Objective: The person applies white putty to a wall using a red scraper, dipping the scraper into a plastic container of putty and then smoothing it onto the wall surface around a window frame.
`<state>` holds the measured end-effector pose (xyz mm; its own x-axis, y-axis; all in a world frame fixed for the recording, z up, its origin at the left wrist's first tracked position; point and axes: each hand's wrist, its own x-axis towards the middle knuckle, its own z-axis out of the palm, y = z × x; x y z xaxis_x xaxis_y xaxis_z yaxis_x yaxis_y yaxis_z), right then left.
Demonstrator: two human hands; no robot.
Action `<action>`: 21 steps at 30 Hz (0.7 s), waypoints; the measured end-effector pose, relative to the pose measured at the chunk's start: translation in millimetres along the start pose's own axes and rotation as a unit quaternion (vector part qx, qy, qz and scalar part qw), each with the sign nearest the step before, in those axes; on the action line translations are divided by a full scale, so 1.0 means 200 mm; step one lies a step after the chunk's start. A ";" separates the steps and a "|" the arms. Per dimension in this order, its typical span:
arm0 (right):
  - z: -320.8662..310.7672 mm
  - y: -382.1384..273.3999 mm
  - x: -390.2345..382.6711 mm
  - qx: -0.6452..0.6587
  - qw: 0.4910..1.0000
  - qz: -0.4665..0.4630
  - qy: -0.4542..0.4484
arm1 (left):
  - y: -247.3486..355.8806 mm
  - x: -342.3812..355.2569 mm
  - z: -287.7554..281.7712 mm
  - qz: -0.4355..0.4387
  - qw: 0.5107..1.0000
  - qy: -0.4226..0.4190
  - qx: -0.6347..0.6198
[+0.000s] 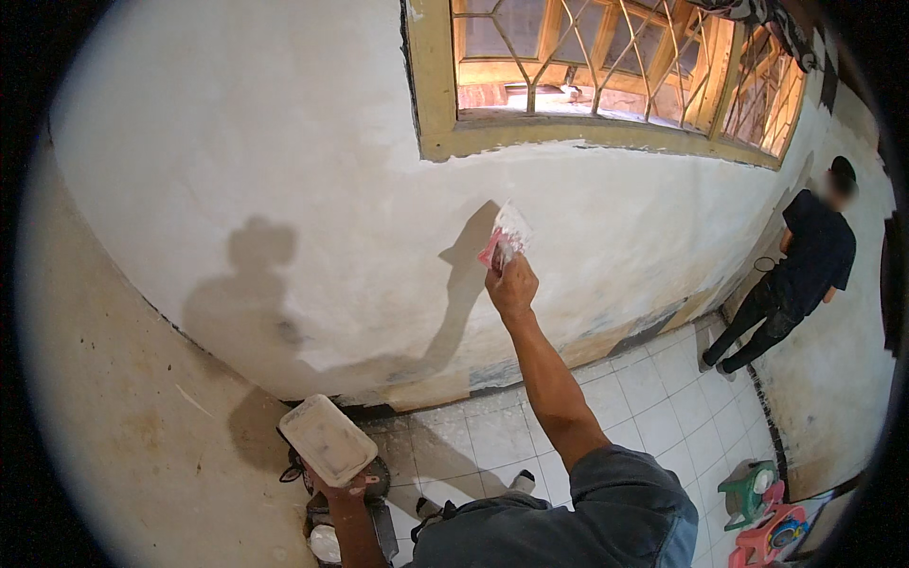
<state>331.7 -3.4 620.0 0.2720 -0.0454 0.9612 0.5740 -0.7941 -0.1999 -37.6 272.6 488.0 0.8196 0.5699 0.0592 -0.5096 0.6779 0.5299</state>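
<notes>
My right hand [512, 286] reaches up and forward, its fingers closed around a pinkish-red putty scraper [494, 248]. White paste [512, 227] coats much of the scraper's far part. The scraper is at the whitish wall [379, 208] below the window; whether its edge touches the surface I cannot tell. Low on the left, my left hand [343, 484] grips a shallow rectangular off-white tray [327, 440] by its near end. The tray is tilted, with greyish smears inside it. Most of my left fingers are hidden beneath the tray.
A yellow-framed window [437, 123] with metal bars is set in the wall above. At the right, a person [805, 256] in dark clothes stands by the side wall. Green [750, 492] and pink plastic stools [769, 538] stand on the tiled floor [653, 383]. Dark objects sit below the tray.
</notes>
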 end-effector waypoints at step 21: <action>-0.14 0.14 -0.04 0.266 0.849 0.439 0.131 | 0.04 -0.10 0.33 0.050 0.994 -0.093 0.042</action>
<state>323.2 -42.3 612.9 0.6332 -0.6663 0.3937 0.5256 -0.0032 -0.8507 -41.1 235.5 547.7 0.8035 0.5325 0.2662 -0.5745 0.5762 0.5813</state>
